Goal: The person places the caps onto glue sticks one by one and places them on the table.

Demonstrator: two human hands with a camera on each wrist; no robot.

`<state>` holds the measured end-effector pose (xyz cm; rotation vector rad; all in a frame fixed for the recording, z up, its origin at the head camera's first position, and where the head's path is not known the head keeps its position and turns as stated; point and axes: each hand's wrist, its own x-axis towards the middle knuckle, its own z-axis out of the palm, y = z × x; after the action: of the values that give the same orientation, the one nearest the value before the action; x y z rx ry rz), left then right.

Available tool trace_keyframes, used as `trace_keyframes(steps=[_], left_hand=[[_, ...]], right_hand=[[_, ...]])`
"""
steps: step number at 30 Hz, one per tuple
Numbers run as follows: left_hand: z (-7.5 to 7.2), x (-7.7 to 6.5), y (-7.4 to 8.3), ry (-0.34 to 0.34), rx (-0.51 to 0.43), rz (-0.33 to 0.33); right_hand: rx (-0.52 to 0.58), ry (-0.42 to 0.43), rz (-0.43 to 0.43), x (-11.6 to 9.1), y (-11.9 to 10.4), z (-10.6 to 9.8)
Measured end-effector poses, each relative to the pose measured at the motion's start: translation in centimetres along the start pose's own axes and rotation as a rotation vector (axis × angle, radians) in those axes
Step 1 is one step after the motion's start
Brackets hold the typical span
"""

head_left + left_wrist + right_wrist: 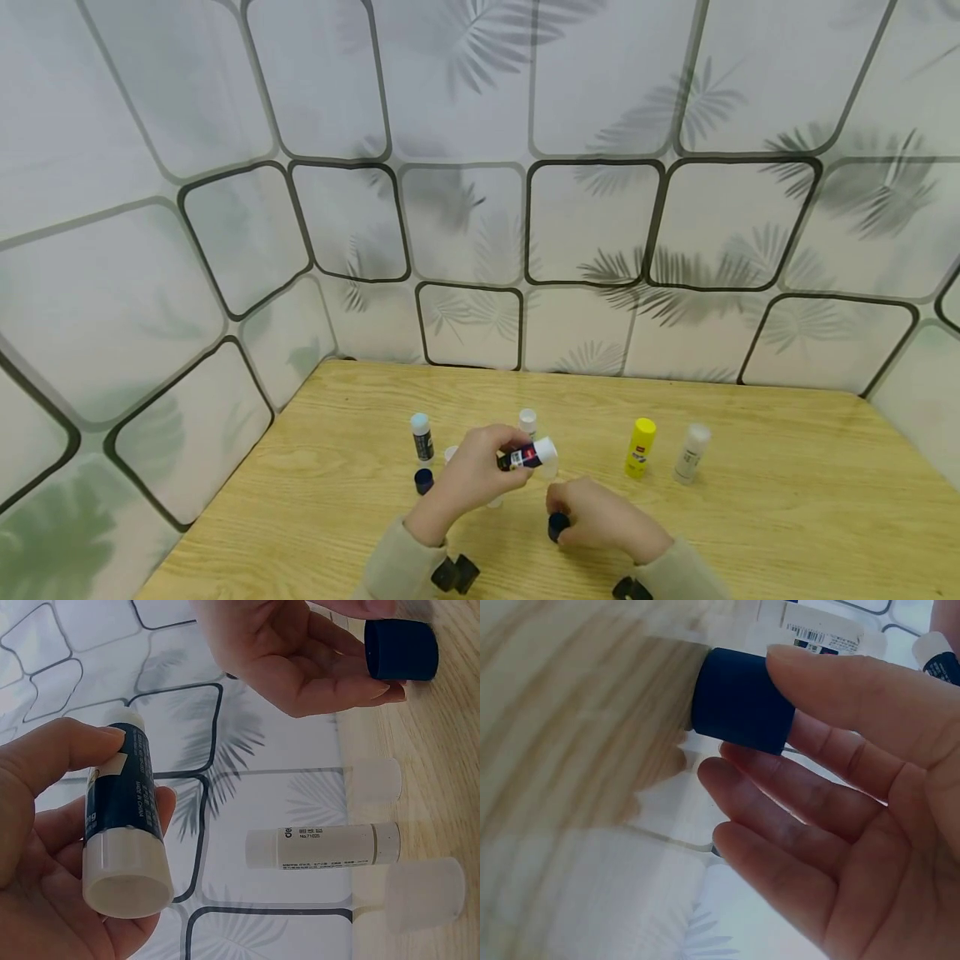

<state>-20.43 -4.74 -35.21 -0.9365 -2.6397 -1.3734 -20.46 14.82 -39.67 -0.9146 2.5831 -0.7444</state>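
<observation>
My left hand (471, 468) holds a glue stick (521, 457) with a dark blue label and white ends, tilted above the table. In the left wrist view its white base (127, 889) faces the camera, and the thumb lies along the label. To the right, my right hand (603, 518) pinches a dark blue cap (742, 701) between thumb and fingers, down at the tabletop. The other fingers are spread loosely beside it. Just behind the left hand, a white glue stick (330, 846) stands upright between two translucent white caps (426, 896), partly hidden in the head view.
A dark-labelled glue stick (422, 437) with a pale top stands at left, behind another dark blue cap (423, 481). At right stand a yellow glue stick (640, 448) and a whitish one (692, 454). Patterned curtain (465, 217) borders the wooden table (795, 500) at back and sides.
</observation>
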Motion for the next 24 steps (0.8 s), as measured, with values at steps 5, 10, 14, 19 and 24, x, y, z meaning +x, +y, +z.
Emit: trace_keyframes(steps=[5,10,14,19,24], left_hand=[[0.0,0.0,0.1,-0.007,0.001,-0.003],[0.1,0.0,0.1,-0.013,0.004,0.009],[0.1,0.0,0.1,-0.022,-0.003,0.009],[0.2,0.1,0.1,-0.030,0.006,0.006],[0.2,0.2,0.0,-0.037,0.014,0.012]], right_hand=[[0.013,0.038,-0.010,-0.3,0.0,-0.2],[0.057,0.101,-0.058,-0.7,-0.1,-1.0],[0.134,0.125,-0.092,-1.2,-0.3,-2.1],[0.178,0.196,-0.136,-2.4,-0.6,-3.8],[0.152,0.277,-0.129,-3.6,-1.0,-5.2]])
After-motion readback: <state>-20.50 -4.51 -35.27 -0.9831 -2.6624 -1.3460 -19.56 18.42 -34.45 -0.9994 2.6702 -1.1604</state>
